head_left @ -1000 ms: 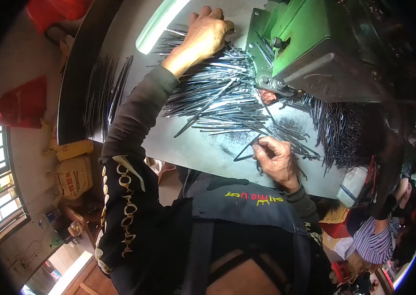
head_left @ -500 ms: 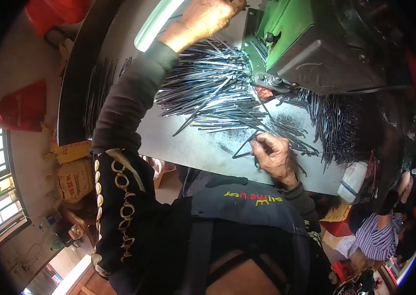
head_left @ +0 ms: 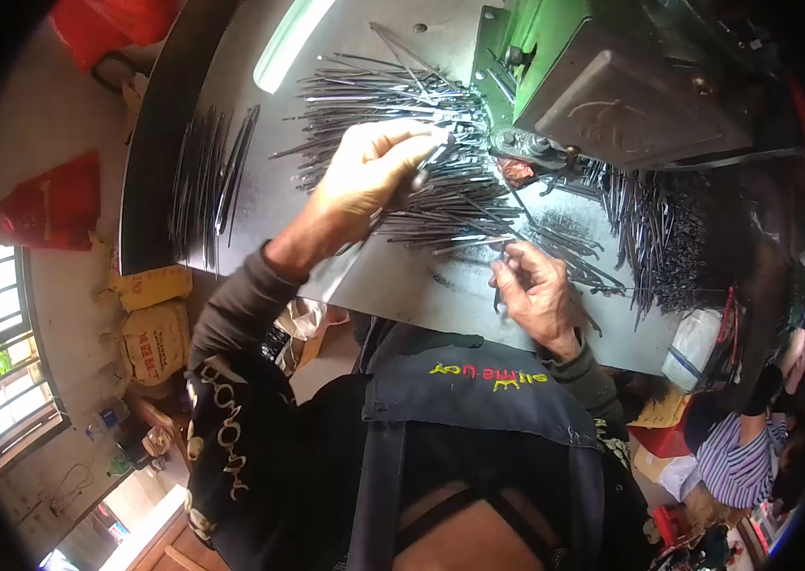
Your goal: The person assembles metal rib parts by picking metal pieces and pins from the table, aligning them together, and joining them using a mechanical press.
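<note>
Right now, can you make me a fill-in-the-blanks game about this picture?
1. The left hand holds a bunch of thin metal ____.
2. The machine at the far edge of the table is painted ____.
3. The right hand rests on the ____ beside the pile of rods.

Missing words: rods; green; table

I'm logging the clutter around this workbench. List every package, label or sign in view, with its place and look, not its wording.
Upper sack: left of the bench, below its edge; yellowish, bulging, with print.
Lower sack: just beneath it; tan, rounded, red print.
White container: at the bench's right near corner; pale, boxy.
Apron print: across the person's dark bib; small yellow and red lettering.
Red bag: far left by the wall; plain.
No screens in view.
</note>
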Available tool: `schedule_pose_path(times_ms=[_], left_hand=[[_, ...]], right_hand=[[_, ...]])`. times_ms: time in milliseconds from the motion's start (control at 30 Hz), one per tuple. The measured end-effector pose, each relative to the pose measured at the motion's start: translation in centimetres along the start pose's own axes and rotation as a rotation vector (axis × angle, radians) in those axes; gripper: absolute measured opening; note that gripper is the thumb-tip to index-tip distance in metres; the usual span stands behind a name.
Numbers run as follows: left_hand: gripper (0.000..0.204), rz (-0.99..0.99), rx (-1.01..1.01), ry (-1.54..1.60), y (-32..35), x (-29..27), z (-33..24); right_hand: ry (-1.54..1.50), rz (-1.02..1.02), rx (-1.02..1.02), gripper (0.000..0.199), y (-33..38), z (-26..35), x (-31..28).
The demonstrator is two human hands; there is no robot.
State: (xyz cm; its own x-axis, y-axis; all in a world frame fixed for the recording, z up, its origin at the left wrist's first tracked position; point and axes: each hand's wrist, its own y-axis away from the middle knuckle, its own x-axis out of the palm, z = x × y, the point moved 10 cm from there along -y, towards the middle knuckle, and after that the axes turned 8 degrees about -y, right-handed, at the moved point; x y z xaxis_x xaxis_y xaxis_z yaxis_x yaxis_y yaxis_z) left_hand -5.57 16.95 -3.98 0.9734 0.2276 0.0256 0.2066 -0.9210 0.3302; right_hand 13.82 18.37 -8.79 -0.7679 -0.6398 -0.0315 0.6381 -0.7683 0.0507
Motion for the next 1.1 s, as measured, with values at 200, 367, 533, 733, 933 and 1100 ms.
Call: schedule_pose_path(times_ms=[200,367,533,733,933,1100], left_hand=[[0.02,0.079,-0.057,0.215,-0.5,3.1,4.2],[0.018,0.12,0.004,0.243,-0.8,3.8,3.8],[0.018,0.129,-0.008,0.241,-1.0,3.9,4.4],[0.016,0.105,0.015,0.21,-1.3,4.2,4.3],[0.018,0.097,0.015,0.122,-2.7,5.8,3.7],[0.014,-0.002,0.078,0.231,-4.1,6.1,2.5]], right_hand=[[-0.374,0.008,0.082,0.012,0.3,-0.5,-0.5],[-0.222,0.042,-0.04,0.011,1.4,1.0,-1.8],[0.443,0.023,-0.293,0.018,2.4,4.6,-1.9],[0.77,0.1,-0.284,0.006,1.4,4.6,-0.6],[-0.003,-0.077,0.214,0.011,-2.7,1.1,-3.5],[-0.122,-0.074,0.193,0.011,-5.6,1.4,-3.0]])
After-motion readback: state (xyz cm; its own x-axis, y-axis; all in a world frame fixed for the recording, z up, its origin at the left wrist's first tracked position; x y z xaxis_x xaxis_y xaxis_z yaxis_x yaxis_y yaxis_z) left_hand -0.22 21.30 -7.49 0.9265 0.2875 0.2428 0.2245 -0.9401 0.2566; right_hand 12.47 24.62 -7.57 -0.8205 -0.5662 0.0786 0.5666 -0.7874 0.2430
